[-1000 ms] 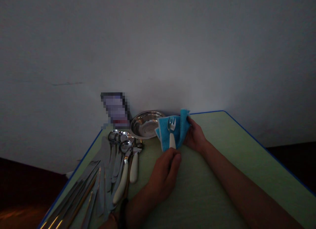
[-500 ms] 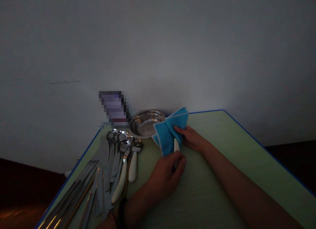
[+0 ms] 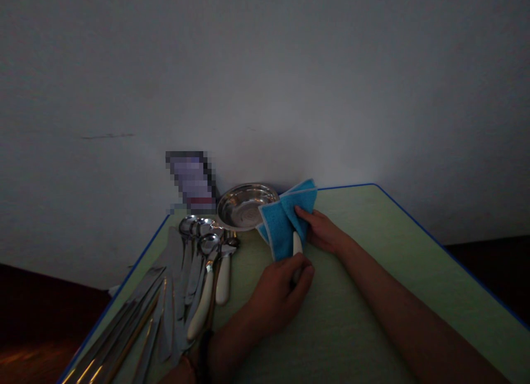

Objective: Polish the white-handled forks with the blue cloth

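Right hand (image 3: 325, 229), fingers pinching blue cloth (image 3: 276, 228), wraps a fork (image 3: 297, 243), tines bare a second ago, seemingly wiping; left hand (image 3: 279, 287) clasps its handle.

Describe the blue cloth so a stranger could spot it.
Find the green, blue-edged tabletop. At its far side sits a metal bowl; just to its right, the right hand grips the cloth. Bright blue with a pale border, it's fabric, unlike the shiny cutlery.
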The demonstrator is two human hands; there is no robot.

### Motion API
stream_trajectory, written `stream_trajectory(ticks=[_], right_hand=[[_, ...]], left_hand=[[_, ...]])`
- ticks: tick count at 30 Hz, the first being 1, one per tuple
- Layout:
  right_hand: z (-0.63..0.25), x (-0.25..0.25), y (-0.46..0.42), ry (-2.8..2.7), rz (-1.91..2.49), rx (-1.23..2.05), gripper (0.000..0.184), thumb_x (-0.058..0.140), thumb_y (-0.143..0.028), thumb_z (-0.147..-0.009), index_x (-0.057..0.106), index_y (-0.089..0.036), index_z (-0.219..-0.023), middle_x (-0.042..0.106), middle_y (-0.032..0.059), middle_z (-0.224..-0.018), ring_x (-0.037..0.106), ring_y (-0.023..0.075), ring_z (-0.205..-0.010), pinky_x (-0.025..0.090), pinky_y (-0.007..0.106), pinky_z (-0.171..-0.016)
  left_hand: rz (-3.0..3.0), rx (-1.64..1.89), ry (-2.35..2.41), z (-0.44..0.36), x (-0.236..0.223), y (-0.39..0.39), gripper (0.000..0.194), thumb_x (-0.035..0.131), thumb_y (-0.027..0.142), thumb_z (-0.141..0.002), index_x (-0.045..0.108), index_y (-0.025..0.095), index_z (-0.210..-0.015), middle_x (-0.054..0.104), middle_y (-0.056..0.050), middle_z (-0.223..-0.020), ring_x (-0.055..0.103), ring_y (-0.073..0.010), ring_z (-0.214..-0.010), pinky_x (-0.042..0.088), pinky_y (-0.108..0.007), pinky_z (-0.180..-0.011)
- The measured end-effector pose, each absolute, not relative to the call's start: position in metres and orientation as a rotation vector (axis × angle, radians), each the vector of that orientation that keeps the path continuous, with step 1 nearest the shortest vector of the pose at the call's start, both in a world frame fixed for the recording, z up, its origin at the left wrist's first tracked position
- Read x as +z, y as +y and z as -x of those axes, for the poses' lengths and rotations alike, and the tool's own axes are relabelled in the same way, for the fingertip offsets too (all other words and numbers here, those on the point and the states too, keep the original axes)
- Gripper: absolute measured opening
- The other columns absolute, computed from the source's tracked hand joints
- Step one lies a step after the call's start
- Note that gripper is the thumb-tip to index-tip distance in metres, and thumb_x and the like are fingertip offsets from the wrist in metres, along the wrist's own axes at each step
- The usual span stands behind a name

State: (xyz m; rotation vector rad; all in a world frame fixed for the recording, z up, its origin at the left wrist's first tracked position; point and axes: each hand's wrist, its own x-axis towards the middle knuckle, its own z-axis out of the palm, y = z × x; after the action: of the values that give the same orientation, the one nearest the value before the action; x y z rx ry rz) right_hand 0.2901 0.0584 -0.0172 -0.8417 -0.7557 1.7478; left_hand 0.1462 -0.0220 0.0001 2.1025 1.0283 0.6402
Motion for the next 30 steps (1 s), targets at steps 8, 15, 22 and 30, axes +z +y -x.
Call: stream_trajectory(ticks=[8, 15, 22, 30], right_hand=[[-0.2920, -0.0249, 0.0638, -0.724, 0.795, 1.758, 0.026, 0.058, -0.038, -0.079, 0.063, -0.016, -0.092, 0.071, 0.0050, -0.082, 0.064, 0.0188, -0.087, 0.049, 0.034, -0.083], [-0.2920, -0.0230, 0.0623, -0.738, 0.801, 1.769, 0.025, 0.058, -0.036, -0.079, 0.064, -0.017, -0.092, 0.071, 0.0047, -0.082, 0.065, 0.0186, -0.085, 0.049, 0.034, -0.082], [-0.2931, -0.0263, 0.0643, -0.753, 0.802, 1.766, 0.025, 0.058, -0.037, -0.078, 0.064, -0.016, -0.091, 0.071, 0.0046, -0.081, 0.065, 0.0186, -0.083, 0.049, 0.034, -0.082], [-0.2929, -0.0234, 0.0623, -0.748, 0.806, 1.762, 0.023, 0.059, -0.036, -0.077, 0.065, -0.017, -0.090, 0.070, 0.0031, -0.076, 0.065, 0.0183, -0.080, 0.049, 0.034, -0.080]], left_hand=[[-2.124, 0.615, 1.004, -0.1459, -0.0003, -0.0222, 0.023, 0.037, 0.030, -0.091, 0.053, 0.019, -0.079, 0.051, 0.003, -0.063, 0.049, -0.0113, -0.057, 0.035, -0.022, -0.055], [-2.160, 0.590, 1.001, -0.1456, -0.0001, -0.0222, 0.022, 0.038, 0.029, -0.090, 0.053, 0.019, -0.079, 0.051, 0.003, -0.064, 0.049, -0.0107, -0.058, 0.035, -0.021, -0.056], [-2.166, 0.584, 1.002, -0.1461, 0.0007, -0.0222, 0.023, 0.037, 0.029, -0.090, 0.054, 0.019, -0.078, 0.051, 0.003, -0.063, 0.049, -0.0117, -0.058, 0.036, -0.022, -0.055], [-2.180, 0.584, 0.999, -0.1456, -0.0008, -0.0218, 0.022, 0.038, 0.029, -0.090, 0.054, 0.019, -0.078, 0.051, 0.003, -0.064, 0.049, -0.0105, -0.058, 0.035, -0.021, -0.056]])
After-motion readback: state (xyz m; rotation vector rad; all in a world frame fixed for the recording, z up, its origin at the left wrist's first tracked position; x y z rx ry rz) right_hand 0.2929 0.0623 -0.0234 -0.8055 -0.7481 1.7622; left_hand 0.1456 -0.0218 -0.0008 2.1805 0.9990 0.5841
